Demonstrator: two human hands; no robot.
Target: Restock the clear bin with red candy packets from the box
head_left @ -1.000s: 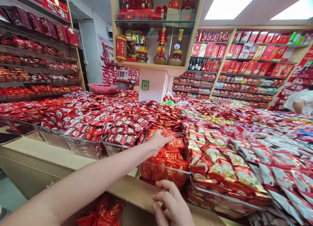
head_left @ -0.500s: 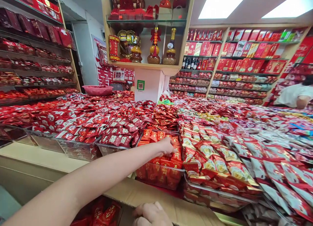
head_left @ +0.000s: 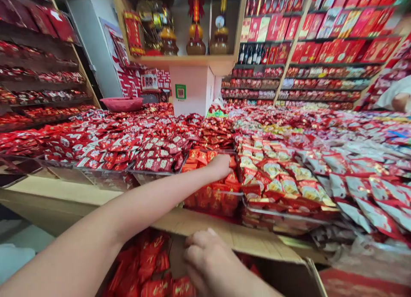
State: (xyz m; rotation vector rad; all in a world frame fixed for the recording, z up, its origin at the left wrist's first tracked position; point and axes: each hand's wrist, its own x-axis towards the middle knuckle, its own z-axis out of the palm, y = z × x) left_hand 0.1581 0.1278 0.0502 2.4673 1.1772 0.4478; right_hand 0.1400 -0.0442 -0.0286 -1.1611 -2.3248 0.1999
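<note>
Left hand, at the end of a fully outstretched arm, lies palm-down on the orange-red packets heaped in a clear bin. Its fingers curl over the heap; since only the back of the hand shows, it cannot be told whether they grip a packet or merely press on the pile. The long reach follows from the layout: the bin stands on the bench, beyond the cardboard box that sits below the bench's front edge.

Right hand is low and close to the body, at the mouth of that box, just behind its raised flap. The fingers are bent and blurred, so whether they hold anything cannot be told. Loose red packets fill the box to the left of this hand.

The bins stand wall to wall, which likely keeps each kind apart. Dark-red packets lie just left of the left hand and red-and-gold packets just right of it, both heaped above their rims. Farther beyond the left hand, a pink basin rests on the goods and a pillar rises from them. Well to the right, another person's sleeve shows at the frame edge.
</note>
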